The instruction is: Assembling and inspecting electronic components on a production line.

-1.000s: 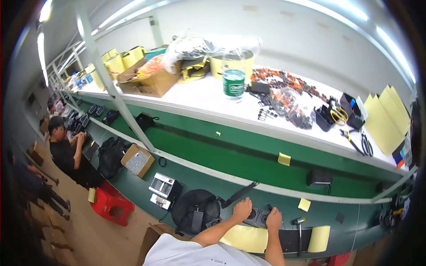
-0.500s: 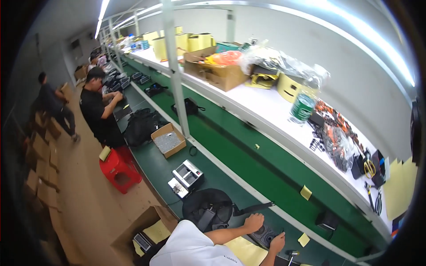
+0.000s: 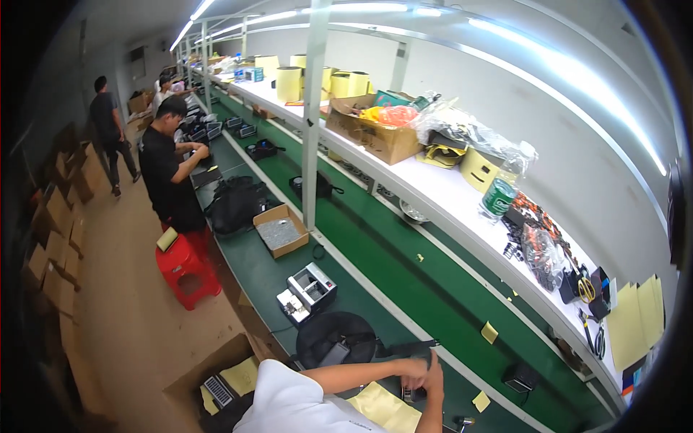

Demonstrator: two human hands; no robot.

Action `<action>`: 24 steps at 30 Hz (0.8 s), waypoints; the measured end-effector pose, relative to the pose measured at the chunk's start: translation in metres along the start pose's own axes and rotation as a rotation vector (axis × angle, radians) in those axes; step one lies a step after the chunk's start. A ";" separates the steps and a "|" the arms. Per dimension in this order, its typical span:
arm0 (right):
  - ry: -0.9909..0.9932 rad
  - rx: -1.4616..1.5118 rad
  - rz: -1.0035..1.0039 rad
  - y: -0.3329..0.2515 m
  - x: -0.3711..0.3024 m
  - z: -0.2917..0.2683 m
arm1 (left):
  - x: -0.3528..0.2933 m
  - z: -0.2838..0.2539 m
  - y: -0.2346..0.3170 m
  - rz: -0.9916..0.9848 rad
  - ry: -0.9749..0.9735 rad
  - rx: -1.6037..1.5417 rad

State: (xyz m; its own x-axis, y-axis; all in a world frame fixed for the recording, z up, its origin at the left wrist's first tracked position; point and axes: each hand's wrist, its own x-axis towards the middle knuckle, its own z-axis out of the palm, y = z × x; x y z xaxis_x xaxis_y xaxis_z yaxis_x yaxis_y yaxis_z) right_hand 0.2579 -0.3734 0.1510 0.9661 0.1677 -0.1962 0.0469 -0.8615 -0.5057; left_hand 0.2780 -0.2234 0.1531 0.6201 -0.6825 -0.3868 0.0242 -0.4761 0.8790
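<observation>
My left hand [image 3: 413,371] and my right hand [image 3: 434,375] meet above the bench, close to a black strap [image 3: 404,348]. The left fingers are curled in against the right hand; anything they hold is too small to make out. One right finger points up while the others look bent, their contents hidden. Under my hands, a small part of a black device [image 3: 413,395] shows, the rest covered by my arms. A sheet of yellow paper [image 3: 386,408] lies beside it. Left of the hands sits a round black bag [image 3: 325,339] with a dark grey box-shaped piece [image 3: 336,354] on it.
A grey-and-white machine [image 3: 309,290] and a carton of small parts [image 3: 280,234] stand farther along the bench. Beyond runs a green conveyor [image 3: 390,274] with a black device [image 3: 521,377] on it. A metal-headed tool [image 3: 464,421] lies near my right arm. A co-worker [image 3: 170,162] works farther left.
Both hands have come off the sides of the black speaker-like device and joined above it. My right hand rose and moved left. The view has shifted, and the person walking behind has turned upright.
</observation>
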 end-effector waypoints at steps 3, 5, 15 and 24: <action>0.274 0.062 0.170 -0.013 -0.014 0.023 | 0.031 -0.019 0.010 0.385 0.660 0.734; 0.385 -0.123 0.207 -0.003 -0.023 0.032 | 0.030 -0.025 0.000 0.511 0.498 0.972; 0.680 0.286 0.386 0.028 -0.067 0.061 | 0.039 0.001 -0.043 0.303 0.677 0.840; 0.609 0.314 0.530 0.024 -0.050 0.051 | 0.045 0.007 -0.041 0.199 0.601 0.810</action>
State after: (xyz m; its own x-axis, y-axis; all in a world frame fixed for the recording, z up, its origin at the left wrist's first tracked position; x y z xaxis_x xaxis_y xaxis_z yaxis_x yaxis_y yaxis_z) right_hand 0.1974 -0.3781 0.1058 0.8125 -0.5819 -0.0336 -0.4341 -0.5657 -0.7011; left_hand 0.2991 -0.2386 0.0979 0.8507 -0.5054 0.1448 -0.5199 -0.7679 0.3743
